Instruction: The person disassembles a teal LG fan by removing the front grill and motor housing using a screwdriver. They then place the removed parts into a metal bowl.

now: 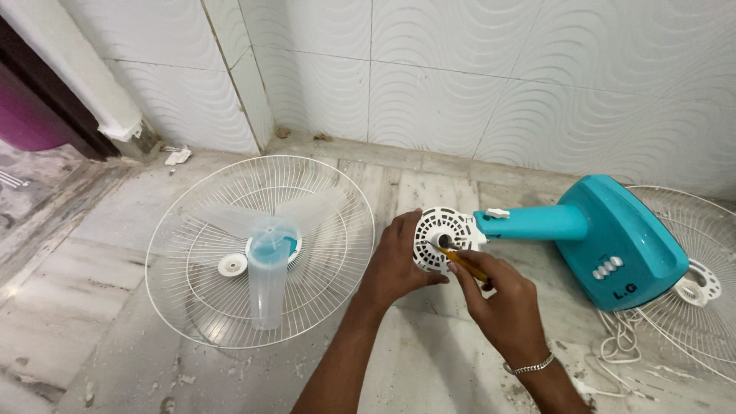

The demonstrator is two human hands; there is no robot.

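- Here, your left hand (399, 261) is gripping the rim of the white motor housing (438, 239), which is lying on the floor beside the teal fan body (613, 238).
- Your right hand (498, 299) is pinching a yellow-handled screwdriver (464, 264), its tip sitting in the housing's centre.
- Keep bracing the housing while holding the tool straight.
- The wire guard (261, 249) is lying towards the floor's left edge.

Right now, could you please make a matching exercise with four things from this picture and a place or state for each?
Things:
1. blade
2. screwdriver
3. left hand
4. cord

Places or states:
A. on the floor beside the teal base
B. held in the right hand
C. lying in the white grill
D. gripping the round motor housing

Pairs: 1-C, 2-B, 3-D, 4-A
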